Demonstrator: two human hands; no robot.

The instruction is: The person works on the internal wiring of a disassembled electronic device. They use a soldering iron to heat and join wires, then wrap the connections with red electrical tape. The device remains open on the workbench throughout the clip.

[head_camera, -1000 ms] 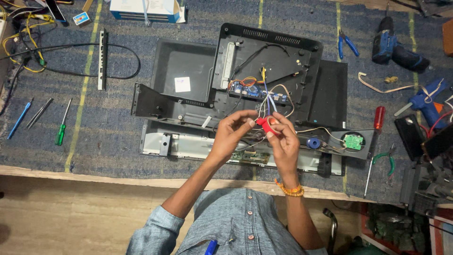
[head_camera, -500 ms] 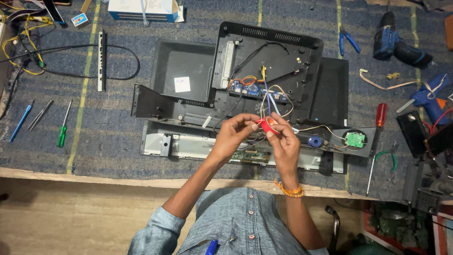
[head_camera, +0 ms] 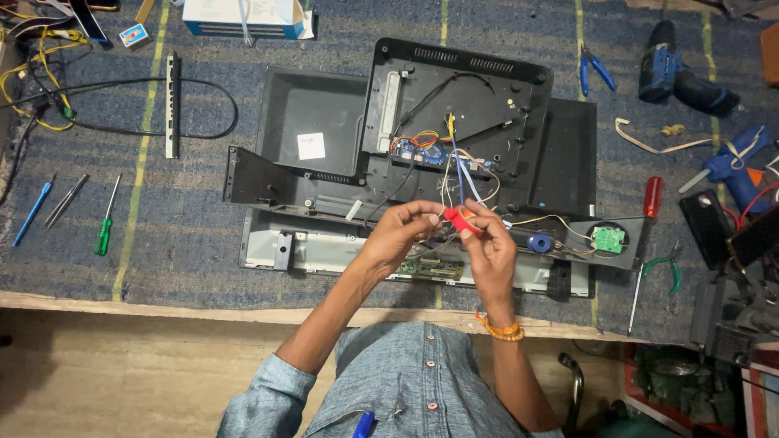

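A green-handled screwdriver (head_camera: 103, 234) lies near the worktop's left edge. Over the opened black monitor casing (head_camera: 422, 130), toward the front edge, the left hand (head_camera: 399, 235) and right hand (head_camera: 487, 247) meet, fingers of both pinched narrow on a small red piece (head_camera: 459, 219) tied to thin wires (head_camera: 458, 174). Green-handled pliers (head_camera: 664, 268) lie rightward.

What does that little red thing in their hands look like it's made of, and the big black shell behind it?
The red piece, pinched between the left hand and right hand, looks like smooth plastic, evenly bright; too small to be certain. The black shell seems moulded matte plastic: dull sheen, vent slots and ribs formed in one piece.
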